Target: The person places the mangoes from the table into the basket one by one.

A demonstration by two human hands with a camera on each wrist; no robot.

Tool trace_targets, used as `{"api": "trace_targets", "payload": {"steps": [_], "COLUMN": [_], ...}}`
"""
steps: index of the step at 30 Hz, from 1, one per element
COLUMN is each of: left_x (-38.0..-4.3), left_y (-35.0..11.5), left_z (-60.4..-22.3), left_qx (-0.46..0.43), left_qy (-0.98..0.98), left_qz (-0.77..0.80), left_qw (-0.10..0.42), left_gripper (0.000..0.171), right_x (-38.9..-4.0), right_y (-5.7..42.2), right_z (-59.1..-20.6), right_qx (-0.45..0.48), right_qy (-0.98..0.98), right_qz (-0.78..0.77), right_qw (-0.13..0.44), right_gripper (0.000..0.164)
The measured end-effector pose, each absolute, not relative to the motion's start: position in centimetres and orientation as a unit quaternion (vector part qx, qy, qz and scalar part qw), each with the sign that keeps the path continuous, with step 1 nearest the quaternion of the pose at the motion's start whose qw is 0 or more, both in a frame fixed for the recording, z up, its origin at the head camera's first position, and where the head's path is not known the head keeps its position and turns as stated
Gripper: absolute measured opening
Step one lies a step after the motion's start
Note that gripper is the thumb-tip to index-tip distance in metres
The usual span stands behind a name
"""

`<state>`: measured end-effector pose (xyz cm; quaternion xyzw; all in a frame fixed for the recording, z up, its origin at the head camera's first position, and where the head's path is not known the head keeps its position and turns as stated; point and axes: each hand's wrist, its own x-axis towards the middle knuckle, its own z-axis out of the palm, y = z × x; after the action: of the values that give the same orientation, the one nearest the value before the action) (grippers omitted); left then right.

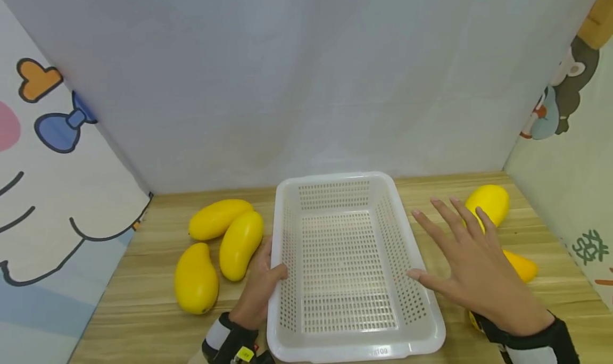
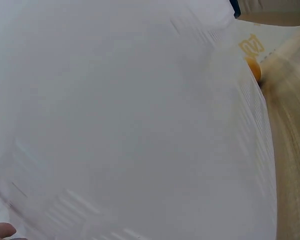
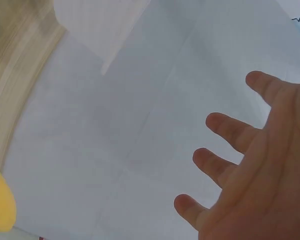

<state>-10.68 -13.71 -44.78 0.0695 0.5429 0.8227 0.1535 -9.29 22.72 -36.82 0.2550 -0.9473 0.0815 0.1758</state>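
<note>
A white perforated plastic basket [image 1: 354,352] holds the middle of the head view, with nothing inside. My left hand [image 1: 258,289] grips its left rim, thumb over the edge and the other fingers mostly hidden behind the wall. In the left wrist view the pale basket [image 2: 140,120] fills most of the picture. My right hand [image 1: 471,268] is spread in the air just right of the basket, fingers apart and holding nothing. Behind it, partly covered, are a mango [image 1: 490,201] and another mango [image 1: 522,265]. A yellow bit shows under the right wrist.
Left of the basket lie three yellow mangoes: one at the back [image 1: 217,218], one near the rim [image 1: 241,245], one in front [image 1: 195,279]. A grey-white sheet [image 1: 311,87] stands behind the wooden table [image 1: 134,311]. Printed panels stand at both sides.
</note>
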Motion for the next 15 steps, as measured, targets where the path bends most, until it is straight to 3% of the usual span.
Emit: {"api": "trace_targets", "payload": {"steps": [15], "left_x": [-10.8], "left_y": [-13.5], "left_z": [-44.8], "left_qx": [0.052], "left_qy": [0.543], "left_qz": [0.824], "left_qw": [0.152], "left_gripper": [0.085], "right_x": [-6.7], "right_y": [28.1], "right_z": [-37.4], "right_qx": [0.166], "right_qy": [-0.973], "right_qz": [0.063], "right_qw": [0.151], "right_gripper": [0.088]}}
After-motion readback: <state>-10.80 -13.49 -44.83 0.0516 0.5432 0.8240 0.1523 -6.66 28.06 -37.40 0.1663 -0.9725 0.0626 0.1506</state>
